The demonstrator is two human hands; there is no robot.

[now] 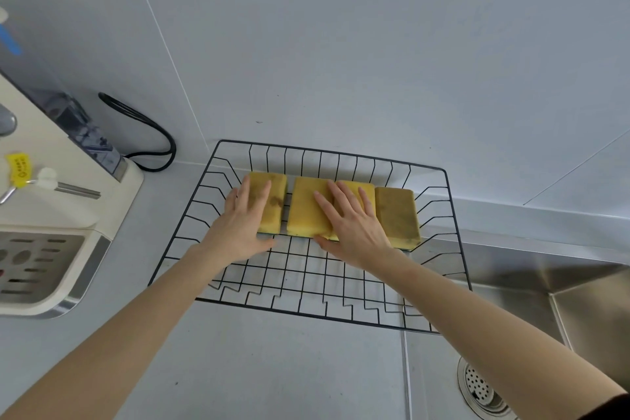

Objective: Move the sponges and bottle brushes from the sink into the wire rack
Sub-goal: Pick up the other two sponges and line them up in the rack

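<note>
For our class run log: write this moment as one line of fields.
stage: arranging | sponges: four in rack | left hand: flat on sponge | right hand: flat on sponges | brushes: unseen

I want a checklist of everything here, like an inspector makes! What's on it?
Surface: grey counter, steel sink at right.
Job's things: four yellow sponges in a row in the wire rack; no brushes seen.
Clutter: white appliance at left.
Grippers: left hand flat on the leftmost sponge; right hand flat across the middle two.
Cables: black cord behind the appliance.
Surroundings: pale wall.
</note>
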